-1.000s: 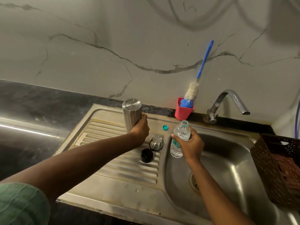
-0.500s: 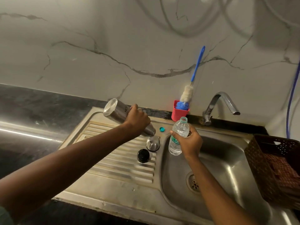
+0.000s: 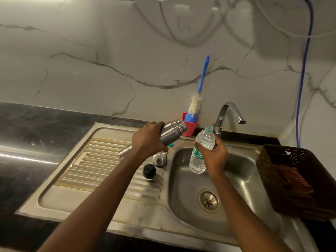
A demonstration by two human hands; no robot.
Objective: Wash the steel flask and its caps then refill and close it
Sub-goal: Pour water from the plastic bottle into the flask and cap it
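Observation:
My left hand grips the steel flask around its body, above the drainboard. The flask is tilted with its open threaded mouth up and to the right, toward the plastic water bottle. My right hand holds that uncapped, water-filled bottle over the left side of the sink basin, leaning slightly. The steel outer cap and the black inner cap sit on the drainboard below my left wrist. A small teal bottle cap peeks out under the flask.
A red cup with a blue-handled bottle brush stands against the wall behind the flask. The tap arches over the basin. A brown plastic basket sits at the basin's right edge. Dark countertop lies to the left.
My left hand has turned the flask over, from bottom-up to mouth-up pointing right, and moved it toward the bottle. My right hand has lifted the bottle slightly.

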